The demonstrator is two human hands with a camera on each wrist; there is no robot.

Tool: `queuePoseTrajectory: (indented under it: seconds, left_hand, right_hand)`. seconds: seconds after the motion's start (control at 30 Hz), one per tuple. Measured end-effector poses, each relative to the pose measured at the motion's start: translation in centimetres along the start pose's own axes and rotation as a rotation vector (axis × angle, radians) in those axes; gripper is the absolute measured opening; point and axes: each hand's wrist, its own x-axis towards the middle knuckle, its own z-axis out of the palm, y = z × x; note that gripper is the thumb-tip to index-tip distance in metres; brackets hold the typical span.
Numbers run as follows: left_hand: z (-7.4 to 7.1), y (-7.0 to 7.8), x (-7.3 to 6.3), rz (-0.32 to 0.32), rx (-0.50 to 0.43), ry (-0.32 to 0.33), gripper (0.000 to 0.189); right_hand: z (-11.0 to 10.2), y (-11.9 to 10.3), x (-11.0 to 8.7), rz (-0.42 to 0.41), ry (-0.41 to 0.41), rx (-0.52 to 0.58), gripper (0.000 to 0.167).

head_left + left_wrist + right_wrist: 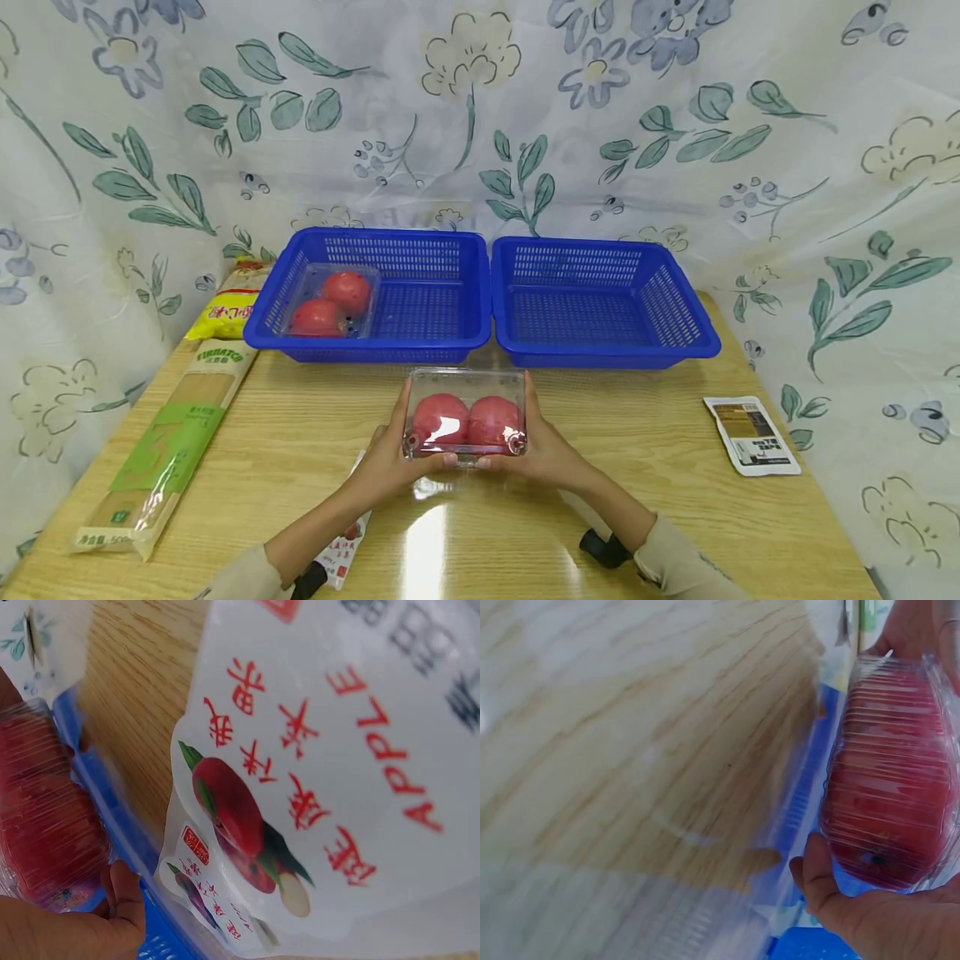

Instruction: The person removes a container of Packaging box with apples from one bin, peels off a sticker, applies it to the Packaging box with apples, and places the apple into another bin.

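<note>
Both hands hold a clear plastic clamshell box (pixel 467 421) with two round red fruits in it, raised over the table in front of the baskets. My left hand (pixel 395 454) grips its left end and my right hand (pixel 542 450) its right end, both thumbs on the near side. Ridged plastic covers the red fruit in the left wrist view, where the box (pixel 49 810) is partly cut off. In the right wrist view the right hand (pixel 877 911) supports the box from one end. A second clear box (pixel 335 304) with two red fruits lies in the left blue basket (pixel 427 308).
The right blue basket (pixel 577 312) stands beside the left one, at the table's back. At left lie a noodle pack (pixel 168 442) and a yellow bag (pixel 228 304). A white pouch (pixel 752 436) is at right. A white bag printed APPLE (pixel 300 750) lies under the left forearm.
</note>
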Motion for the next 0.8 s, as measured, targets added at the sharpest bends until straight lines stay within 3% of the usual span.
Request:
queuePoseTrajectory:
  seconds: [0.13,0.4,0.8]
  left_hand:
    - [0.00,-0.19,0.17,0.003,0.018,-0.006,0.123]
    - [-0.26,0.03,0.53,-0.087,0.081,-0.045,0.123]
    - [-0.28,-0.08,0.71,-0.083,0.160,-0.039,0.126]
  right_hand:
    - [0.12,0.18,0.09,0.002,0.003,-0.015,0.141]
    - [0.06,0.41,0.48,-0.007,0.018,-0.062,0.141]
    - [-0.03,0.81,0.81,0.009,0.007,-0.042,0.141]
